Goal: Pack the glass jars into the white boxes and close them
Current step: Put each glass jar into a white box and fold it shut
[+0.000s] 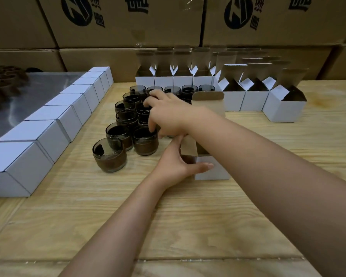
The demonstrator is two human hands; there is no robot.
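Wooden table (188,216), cartons (128,23) behind; left fingers (175,145) round white box (214,173), right fingers (151,122) round jar (145,145).

Colour and pattern check: bench stock, head view.
The closed boxes (48,120) at 9 o'clock are plain white with dark seam lines. The open boxes (256,100) at 1 o'clock are white outside, with brown card inside and on the flaps. The near box (212,172) at centre is coloured the same. The jars (109,156) at 11 o'clock are smoky grey glass, dark brown lower down. The table (188,226) is pale yellow wood with wavy grain. The cartons (128,27) at 12 o'clock are brown with black printed logos. The sheet (28,100) at 10 o'clock is glossy grey.
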